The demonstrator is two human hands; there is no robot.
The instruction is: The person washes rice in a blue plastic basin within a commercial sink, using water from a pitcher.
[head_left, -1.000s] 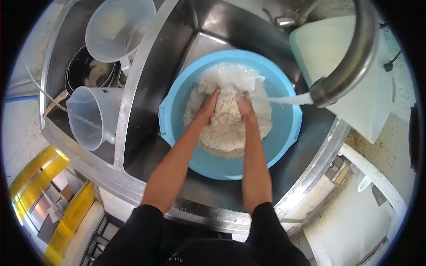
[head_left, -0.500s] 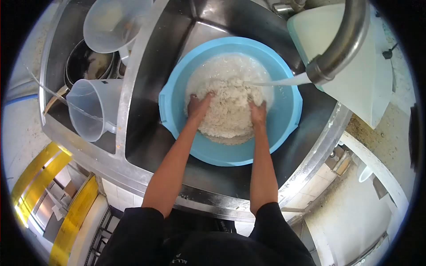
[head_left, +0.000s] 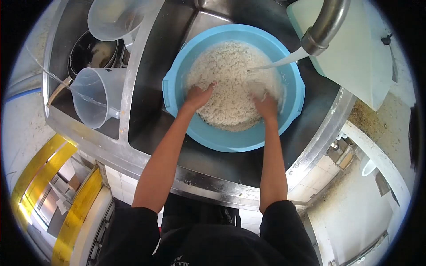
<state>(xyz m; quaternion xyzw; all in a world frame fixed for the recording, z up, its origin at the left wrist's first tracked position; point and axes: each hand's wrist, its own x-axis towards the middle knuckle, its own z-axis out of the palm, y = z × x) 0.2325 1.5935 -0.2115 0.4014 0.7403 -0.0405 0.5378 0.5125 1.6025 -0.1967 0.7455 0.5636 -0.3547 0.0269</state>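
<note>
A round blue basin [head_left: 239,145] stands in the metal sink, with wet white rice [head_left: 233,84] and cloudy water in it. Water runs from the curved metal faucet [head_left: 326,29] onto the rice. My left hand [head_left: 199,96] is at the left side of the rice, thumb apart, its other fingertips partly sunk in the grains. On the right side, my right hand [head_left: 266,105] dips into the rice and water with its fingers apart and their tips covered. Neither hand visibly grips anything.
Left of the divider, a smaller sink section holds a clear plastic jug [head_left: 93,97], another jug [head_left: 111,22] and a dark pan [head_left: 91,55]. A pale green board [head_left: 350,57] lies at the right behind the faucet. Yellow bars [head_left: 73,217] stand at the lower left.
The heaped rice has spread flatter in the basin. My hands have moved slightly apart, the right one rightward. The whole view has shifted a little.
</note>
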